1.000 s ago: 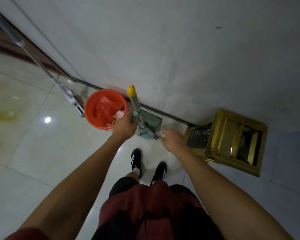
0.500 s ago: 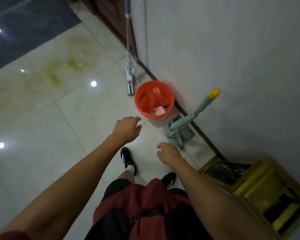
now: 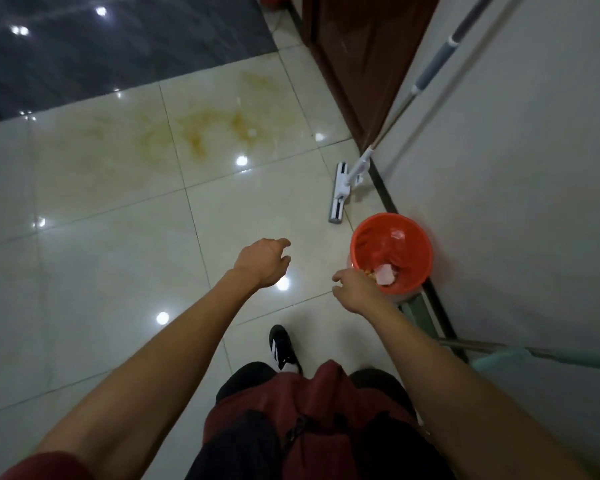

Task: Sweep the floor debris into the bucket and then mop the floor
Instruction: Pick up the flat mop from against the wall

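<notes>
Mop [image 3: 340,188] leans on the wall just past the orange bucket [image 3: 409,233] of debris, both hands (left [image 3: 262,261], right [image 3: 355,289]) loosely open and empty, so a careless grab could tip that bucket.

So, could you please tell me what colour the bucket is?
The bucket is orange-red, clearest in the head view.

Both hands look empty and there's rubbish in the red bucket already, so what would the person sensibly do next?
Probably reach the right hand to the mop handle leaning on the wall. The bucket already holds debris, both hands are free, the left hand too, and yellowish stains mark the tiles ahead.
</notes>
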{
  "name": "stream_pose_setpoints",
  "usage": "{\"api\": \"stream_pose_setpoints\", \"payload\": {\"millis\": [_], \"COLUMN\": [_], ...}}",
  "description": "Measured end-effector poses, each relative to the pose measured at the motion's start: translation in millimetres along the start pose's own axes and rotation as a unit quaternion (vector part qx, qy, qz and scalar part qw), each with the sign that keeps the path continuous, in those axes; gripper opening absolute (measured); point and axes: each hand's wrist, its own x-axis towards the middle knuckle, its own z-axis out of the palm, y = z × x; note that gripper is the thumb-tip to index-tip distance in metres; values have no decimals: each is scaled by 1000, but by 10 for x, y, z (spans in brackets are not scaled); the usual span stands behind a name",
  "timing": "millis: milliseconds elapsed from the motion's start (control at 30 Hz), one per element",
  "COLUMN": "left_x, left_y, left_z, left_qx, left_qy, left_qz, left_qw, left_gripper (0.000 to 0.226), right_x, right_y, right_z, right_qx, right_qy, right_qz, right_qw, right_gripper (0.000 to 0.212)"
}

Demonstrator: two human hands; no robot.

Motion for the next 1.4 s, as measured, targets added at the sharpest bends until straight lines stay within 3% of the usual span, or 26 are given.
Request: {"api": "stream_pose_setpoints", "payload": {"millis": [200,400,800,1133,1333,1400], "left_x": [555,1382,3204,4658,5402,5561], "left_y": [-234,-178,566,1340,1819,1963], "left_z": [-469,-915,-1867,-2326,-2434,-2459], "left_qx": [-14,-39,-94,-193,-185,-174], "left_qy": [2,-14,-48,-112,-183,-198], "left_qz": [-3,-8,19,80,146,160], "left_qw": [1000,999,994,972,955,951], "left_gripper": [46,44,41,29,31,33], "right_x": [579,1292,2395,3008,3339,3400], "right_y": [-387,-336,37,324,333,286], "right_z": [-503,-1123,-2749,-3748,-4076,-4126], "right_qx": [21,99,192,331,351,402], "right_qy": [2,21,75,190,265,310], "right_qz": [-4,36,119,230,284,301], "right_qw": [1000,994,971,895,852,807], "right_gripper": [45,42,38,49,34,42]}}
